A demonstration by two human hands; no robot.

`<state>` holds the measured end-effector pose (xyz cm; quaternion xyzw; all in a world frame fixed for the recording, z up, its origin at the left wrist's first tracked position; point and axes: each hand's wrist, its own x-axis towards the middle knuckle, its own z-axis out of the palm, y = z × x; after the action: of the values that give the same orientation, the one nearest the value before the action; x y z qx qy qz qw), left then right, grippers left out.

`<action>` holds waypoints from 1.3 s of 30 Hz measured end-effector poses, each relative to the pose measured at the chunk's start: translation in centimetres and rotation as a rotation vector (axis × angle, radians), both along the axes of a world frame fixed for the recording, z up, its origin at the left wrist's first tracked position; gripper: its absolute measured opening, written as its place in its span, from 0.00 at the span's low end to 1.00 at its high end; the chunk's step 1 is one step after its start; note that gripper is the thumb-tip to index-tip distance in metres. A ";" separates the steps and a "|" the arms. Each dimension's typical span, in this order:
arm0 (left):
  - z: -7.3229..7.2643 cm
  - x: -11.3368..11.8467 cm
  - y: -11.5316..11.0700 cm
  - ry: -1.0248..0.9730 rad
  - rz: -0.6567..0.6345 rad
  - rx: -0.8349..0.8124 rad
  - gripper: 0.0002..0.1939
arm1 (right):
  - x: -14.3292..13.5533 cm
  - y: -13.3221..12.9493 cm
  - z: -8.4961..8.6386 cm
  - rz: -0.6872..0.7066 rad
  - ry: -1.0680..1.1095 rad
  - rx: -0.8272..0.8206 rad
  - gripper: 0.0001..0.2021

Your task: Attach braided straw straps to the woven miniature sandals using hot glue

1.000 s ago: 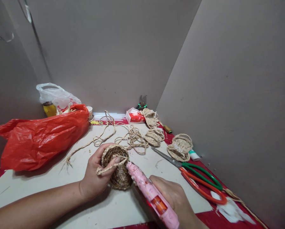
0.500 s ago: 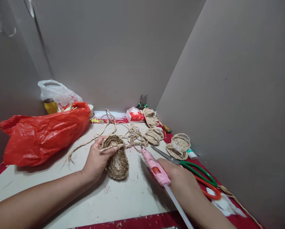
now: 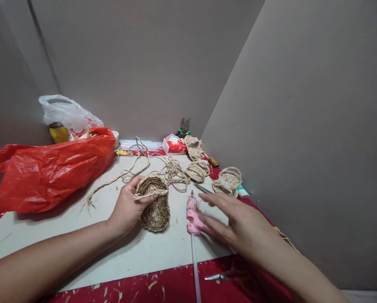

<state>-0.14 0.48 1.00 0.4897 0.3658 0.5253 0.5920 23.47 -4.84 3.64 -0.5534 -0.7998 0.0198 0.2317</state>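
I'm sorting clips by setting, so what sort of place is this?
Probably a small craft workspace: a pink glue gun, tangled fibre cord and the woven, slipper-shaped piece in the left hand suggest it.

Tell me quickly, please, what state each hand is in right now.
Left hand: closed, holding the slipper-shaped woven piece.
Right hand: open, beside the pink glue gun; whether they touch cannot be told.

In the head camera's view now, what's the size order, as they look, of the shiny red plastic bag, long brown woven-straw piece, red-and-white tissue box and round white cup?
Red plastic bag
Woven-straw piece
Tissue box
White cup
The last two sit farther back, so true sizes are unsure.
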 end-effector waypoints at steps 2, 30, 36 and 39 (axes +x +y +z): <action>0.0 0.0 -0.3 0.059 -0.014 0.045 0.13 | -2.2 0.0 0.9 0.051 0.245 0.091 0.11; 0.0 0.4 -1.0 0.226 0.044 0.104 0.10 | -5.9 1.8 -2.0 0.248 0.249 0.334 0.07; 0.2 0.3 -1.1 0.265 0.084 0.108 0.11 | -6.4 2.0 -1.9 0.125 0.489 0.179 0.07; 0.2 0.2 -1.2 0.257 0.075 0.107 0.11 | -6.5 2.1 -1.8 0.069 0.631 -0.019 0.12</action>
<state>0.10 -0.74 1.23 0.5697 0.4281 0.4987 0.4934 17.00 -2.73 1.87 -0.4947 -0.7064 0.2057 0.4626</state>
